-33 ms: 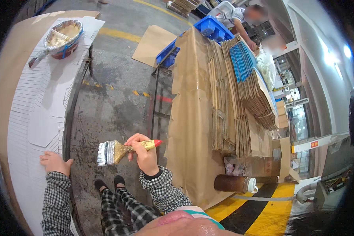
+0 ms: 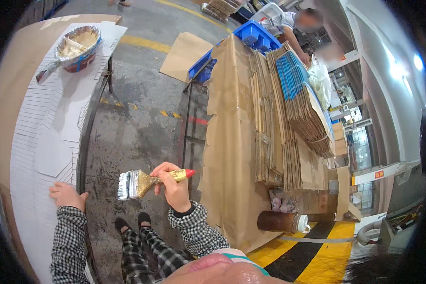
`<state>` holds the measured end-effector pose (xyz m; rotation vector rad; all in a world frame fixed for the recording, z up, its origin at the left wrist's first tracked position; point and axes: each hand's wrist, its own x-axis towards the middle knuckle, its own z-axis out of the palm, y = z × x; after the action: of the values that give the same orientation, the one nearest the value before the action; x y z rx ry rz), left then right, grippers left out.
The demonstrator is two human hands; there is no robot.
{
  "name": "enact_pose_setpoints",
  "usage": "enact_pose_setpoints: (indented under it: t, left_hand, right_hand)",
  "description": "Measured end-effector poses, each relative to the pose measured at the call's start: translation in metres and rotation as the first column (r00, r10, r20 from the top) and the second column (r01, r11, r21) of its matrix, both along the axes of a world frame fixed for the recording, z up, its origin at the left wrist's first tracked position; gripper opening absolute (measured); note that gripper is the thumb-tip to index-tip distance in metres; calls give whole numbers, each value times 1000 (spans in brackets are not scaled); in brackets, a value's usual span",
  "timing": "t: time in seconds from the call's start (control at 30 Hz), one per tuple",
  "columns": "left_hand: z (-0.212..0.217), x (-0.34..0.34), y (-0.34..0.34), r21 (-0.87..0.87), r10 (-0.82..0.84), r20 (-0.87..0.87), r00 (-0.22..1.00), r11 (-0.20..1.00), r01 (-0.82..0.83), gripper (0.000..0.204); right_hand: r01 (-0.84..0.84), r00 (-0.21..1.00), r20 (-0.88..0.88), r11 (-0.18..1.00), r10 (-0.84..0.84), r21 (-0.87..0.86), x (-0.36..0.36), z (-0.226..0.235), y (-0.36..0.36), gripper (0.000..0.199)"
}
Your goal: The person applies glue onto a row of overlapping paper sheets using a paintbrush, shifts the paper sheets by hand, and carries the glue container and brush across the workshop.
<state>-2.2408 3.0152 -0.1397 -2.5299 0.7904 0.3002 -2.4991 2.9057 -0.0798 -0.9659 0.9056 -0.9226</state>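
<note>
Right hand (image 2: 176,189) gripping paintbrush (image 2: 144,182), red label (image 2: 379,174)

We hold a white-tipped brush (image 2: 143,184), its yellowish, red-ended handle pointing right. Our overlapping white sheets (image 2: 52,137) lie along the left.

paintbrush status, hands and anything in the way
Right hand gripping paintbrush, bristles toward white sheets. Left hand palm-down on sheets. Pot at sheets' far end, away from both hands.
</note>
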Motion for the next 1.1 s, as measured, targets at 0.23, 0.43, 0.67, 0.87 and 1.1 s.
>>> enact_pose_setpoints:
  t: [0.23,0.43,0.67,0.87,1.1]
  left_hand:
    - [-7,8,1,-62,97,-9,995,993,-97,78]
    - [24,43,15,-130,-141,-437,888,987,93,81]
    - [12,21,-4,47,-8,-86,996,999,12,56]
    - [15,33,9,-40,-173,-331,928,985,169,41]
    - [29,51,17,-311,-189,-456,869,949,43,25]
  right_hand:
    - [-42,999,32,999,42,-12,5,23,12,14]
    - [8,1000,-12,999,-9,-53,15,21,13,17]
    - [-18,1000,9,1000,18,-3,43,7,14,15]
    - [-19,998,-67,997,14,-80,61,0,13,16]
    - [-112,994,-18,973,111,-203,107,-26,-5,13]
